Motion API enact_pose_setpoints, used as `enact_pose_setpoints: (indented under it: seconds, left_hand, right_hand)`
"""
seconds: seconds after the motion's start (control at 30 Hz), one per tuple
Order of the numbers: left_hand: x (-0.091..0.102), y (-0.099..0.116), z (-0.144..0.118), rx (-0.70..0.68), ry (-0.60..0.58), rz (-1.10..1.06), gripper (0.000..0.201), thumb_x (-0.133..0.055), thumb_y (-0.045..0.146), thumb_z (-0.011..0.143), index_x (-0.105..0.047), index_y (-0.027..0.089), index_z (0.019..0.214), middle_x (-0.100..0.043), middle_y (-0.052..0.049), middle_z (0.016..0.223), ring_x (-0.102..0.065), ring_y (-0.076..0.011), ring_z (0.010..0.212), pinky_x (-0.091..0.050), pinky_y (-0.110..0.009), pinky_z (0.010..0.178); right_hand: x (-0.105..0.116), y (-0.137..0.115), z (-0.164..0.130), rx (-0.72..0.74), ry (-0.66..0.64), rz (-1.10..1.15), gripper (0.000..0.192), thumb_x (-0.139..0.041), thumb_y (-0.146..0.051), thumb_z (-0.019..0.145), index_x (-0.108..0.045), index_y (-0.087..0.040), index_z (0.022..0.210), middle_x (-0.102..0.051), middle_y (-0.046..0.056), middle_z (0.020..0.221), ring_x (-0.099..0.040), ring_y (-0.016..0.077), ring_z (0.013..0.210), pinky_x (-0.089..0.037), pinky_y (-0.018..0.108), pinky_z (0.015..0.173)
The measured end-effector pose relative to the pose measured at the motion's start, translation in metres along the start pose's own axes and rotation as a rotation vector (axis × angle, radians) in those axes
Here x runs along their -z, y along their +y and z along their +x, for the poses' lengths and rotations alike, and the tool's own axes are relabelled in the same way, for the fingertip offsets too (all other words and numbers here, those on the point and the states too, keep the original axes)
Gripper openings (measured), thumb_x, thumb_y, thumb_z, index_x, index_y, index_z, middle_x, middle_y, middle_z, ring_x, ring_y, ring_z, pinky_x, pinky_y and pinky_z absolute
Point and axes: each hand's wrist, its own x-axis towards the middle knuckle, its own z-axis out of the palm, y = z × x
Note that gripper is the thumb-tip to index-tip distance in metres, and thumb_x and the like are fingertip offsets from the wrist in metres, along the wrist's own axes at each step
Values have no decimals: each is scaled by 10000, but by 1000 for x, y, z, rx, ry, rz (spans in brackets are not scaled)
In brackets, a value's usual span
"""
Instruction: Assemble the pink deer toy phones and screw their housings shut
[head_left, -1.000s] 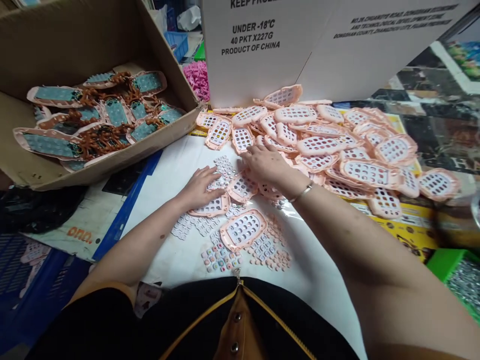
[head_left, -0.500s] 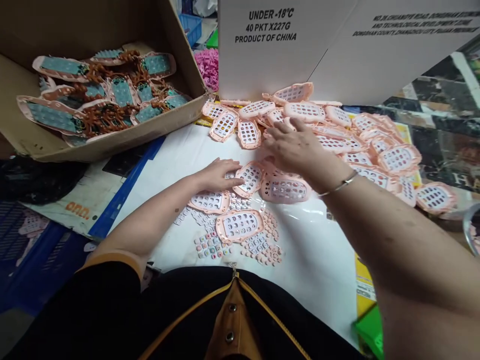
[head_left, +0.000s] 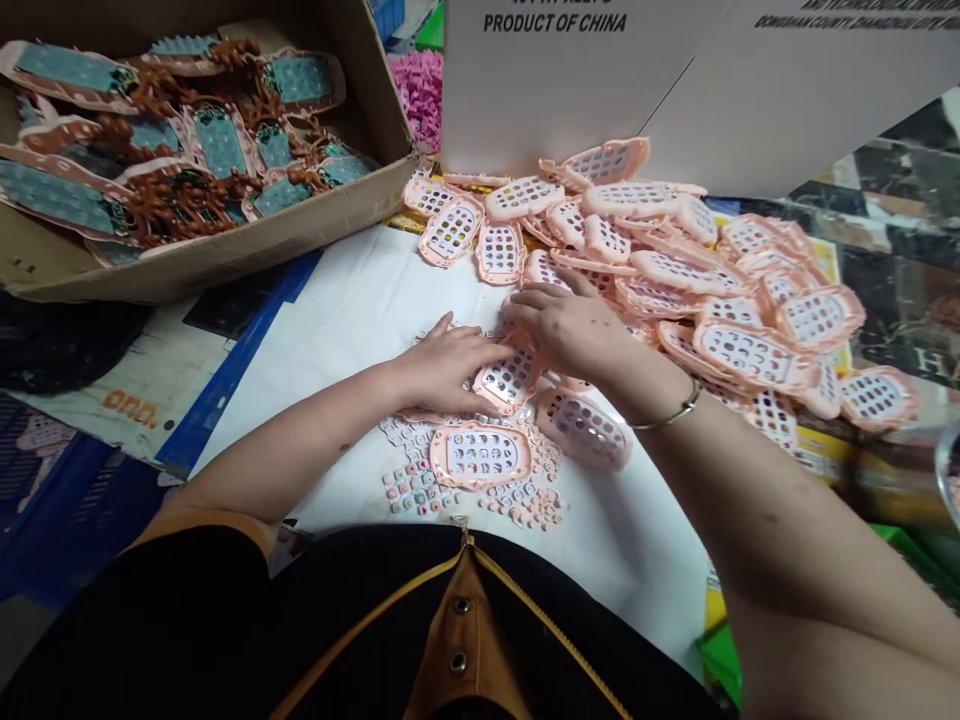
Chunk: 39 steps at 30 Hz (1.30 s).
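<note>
My left hand is closed on the left edge of a pink plastic casing with rows of button holes, its thumb near the lower end. My right hand has its fingers bent over the upper end of the same casing; its thumb is hidden. Under my left hand another casing partly shows. A casing with a filled button face lies tilted to the right, and one more open casing lies flat in front. Small loose buttons and pale key pieces surround it on the white sheet.
A heap of pink casings spreads across the back and right. At the left stands a cardboard box holding casings with teal panels and brown parts. A large white carton blocks the back, with pink pieces beside it.
My right hand has come back from the heap toward my left hand. My left hand has moved slightly right and now grips the casing. The filled casing has shifted right and turned.
</note>
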Motion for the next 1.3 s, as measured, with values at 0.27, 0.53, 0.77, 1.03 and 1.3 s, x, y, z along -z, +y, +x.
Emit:
enact_pose_setpoints:
  seconds: [0.27,0.53,0.77,1.03,1.3]
  left_hand:
    - [-20,16,0,-57,184,181,493,-727,535,820,-702,236,1211,-683,-112,1247,-534,-307,1321,-178,-594,1241]
    - [-20,1,-40,-48,413,300,451,-638,535,887,-705,228,1211,-661,-134,1347,-562,-329,1320,-214,-656,1222]
    - [-18,-11,-73,247,521,148,493,-705,637,793,-742,273,1124,-708,-100,1268,-616,-319,1241,-169,-673,1227]
    - [-12,-41,-12,512,688,-474,544,-621,468,914,-602,166,1366,-711,-120,1277,-669,-221,1182,-494,-403,1071]
    - [0,-39,-34,467,352,-213,753,-646,506,867,-427,187,1512,-550,-153,1496,-460,-327,1437,-231,-552,1237]
  right_hand:
    - [-3,13,-10,-53,45,-220,402,-327,-167,1003,-641,-160,1254,-538,163,1484,-357,324,1475,-219,629,1204]
    - [-17,6,-11,-73,95,-197,440,-424,-171,951,-587,-189,1359,-534,150,1514,-447,316,1421,-309,581,1178]
    - [-17,15,-11,-163,128,-226,615,-349,-123,938,-324,-134,1552,-570,224,1414,-526,357,1296,-331,629,1118]
    - [2,5,2,-456,165,-106,446,-252,-210,1003,-589,-118,1280,-643,229,1209,-621,323,1049,-493,498,877]
    - [7,10,3,-656,132,-75,454,-278,-78,947,-656,-5,1187,-621,302,1229,-626,329,1081,-456,481,844]
